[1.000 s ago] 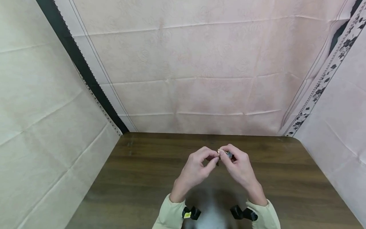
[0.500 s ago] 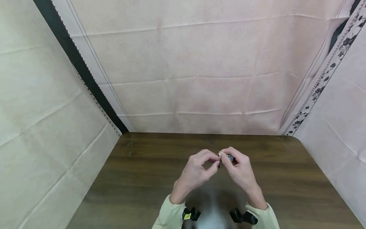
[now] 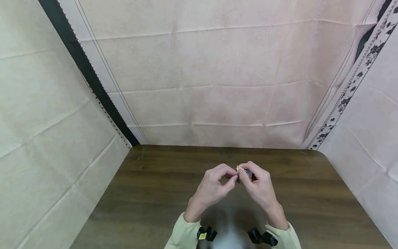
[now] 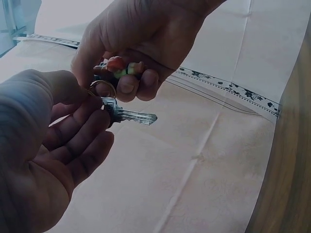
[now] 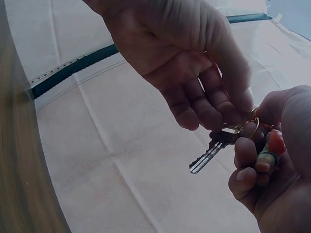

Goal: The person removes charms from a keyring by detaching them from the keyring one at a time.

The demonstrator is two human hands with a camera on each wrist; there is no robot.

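A silver key (image 4: 136, 116) with a notched blade hangs on a thin gold key ring (image 4: 108, 87) between the two hands. My left hand (image 3: 212, 185) pinches the head of the key by the ring, thumb against forefinger. On the other side, my right hand (image 3: 261, 183) grips the ring between thumb and forefinger. A small figure charm (image 5: 271, 151), red on top with green and pale parts, lies within the right hand's curled fingers. Fingertips partly cover the ring and the key's head, so how the key sits on the ring cannot be made out.
Beneath the hands is a brown wooden table (image 3: 174, 193). Pale cloth (image 3: 217, 69) hangs behind it, with more cloth panels at both sides. Black camera mounts (image 3: 262, 237) sit at both wrists, over light green sleeves (image 3: 183, 231).
Both hands stay close together and keep their hold, dipping very slightly. The ring and the fingertips around it have shifted only a little.
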